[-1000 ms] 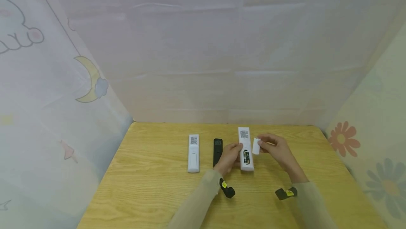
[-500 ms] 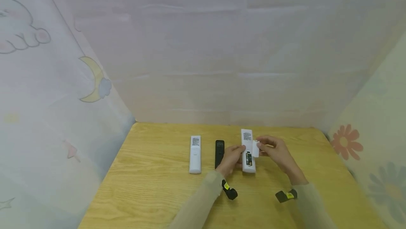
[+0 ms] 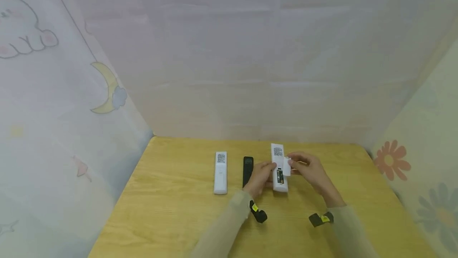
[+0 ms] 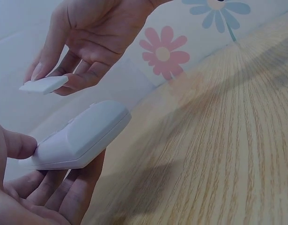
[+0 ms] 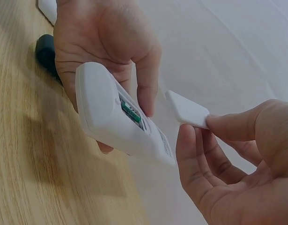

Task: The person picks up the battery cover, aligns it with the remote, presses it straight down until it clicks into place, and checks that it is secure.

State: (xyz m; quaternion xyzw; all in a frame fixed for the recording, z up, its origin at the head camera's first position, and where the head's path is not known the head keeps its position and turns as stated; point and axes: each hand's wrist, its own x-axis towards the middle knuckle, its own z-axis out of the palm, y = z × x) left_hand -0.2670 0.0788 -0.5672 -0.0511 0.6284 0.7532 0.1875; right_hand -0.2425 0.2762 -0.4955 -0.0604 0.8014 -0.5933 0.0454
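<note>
My left hand [image 3: 260,176] grips a white remote control [image 3: 280,186], back side up and raised off the table, thumb on one edge and fingers beneath. Its battery compartment lies uncovered, and green-and-black batteries [image 5: 131,112] show inside. Between thumb and fingertips, my right hand [image 3: 310,170] pinches the small white battery cover [image 3: 287,167]. In the head view the cover overlaps the remote's right edge just above the compartment. The left wrist view has the cover [image 4: 44,85] above the remote [image 4: 83,136], with a gap between them.
A second white remote [image 3: 220,173] lies back side up on the wooden table [image 3: 171,210], its cover on. Nearer my left hand lies a black remote [image 3: 247,166], partly hidden by that hand. A pale curtain wall [image 3: 229,71] stands behind the table.
My right hand has brought the battery cover left, from beside the remote to overlapping its edge in the head view. The left hand keeps its grip on the remote.
</note>
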